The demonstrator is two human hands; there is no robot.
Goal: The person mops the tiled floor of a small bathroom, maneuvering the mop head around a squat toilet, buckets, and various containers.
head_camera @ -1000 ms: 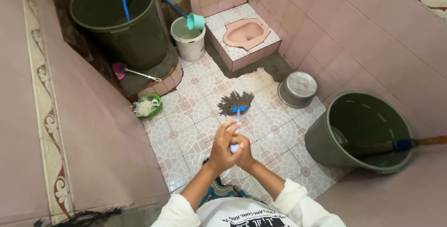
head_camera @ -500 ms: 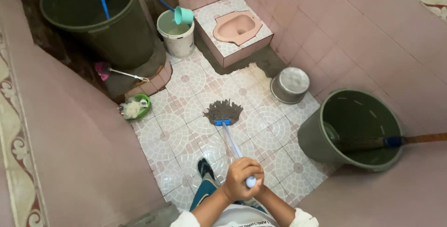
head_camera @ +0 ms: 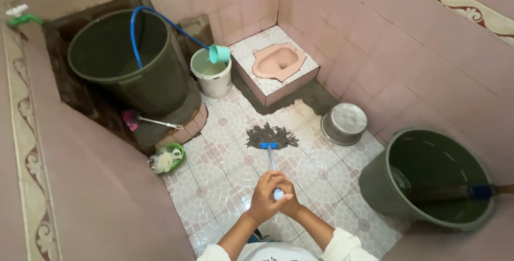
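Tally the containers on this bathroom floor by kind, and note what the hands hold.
Large dark green tubs: 2
White bucket: 1
Metal pot: 1
Small green basket: 1
Total: 5 containers
Both hands, left hand and right hand, close around the mop handle's top end.

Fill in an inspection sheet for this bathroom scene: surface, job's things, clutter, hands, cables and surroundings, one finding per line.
Surface: patterned white and pink tiled floor, looks wet.
Job's things: grey string mop with blue clamp and white handle, head spread flat on the floor.
Clutter: steel pot; small green basket; pink-headed brush.
Hands: left hand and right hand both clasp the handle's top end.
Cables: blue hose into the dark green bin.
Surroundings: pink squat toilet; white bucket with teal dipper; second dark green bin; pink tiled walls.
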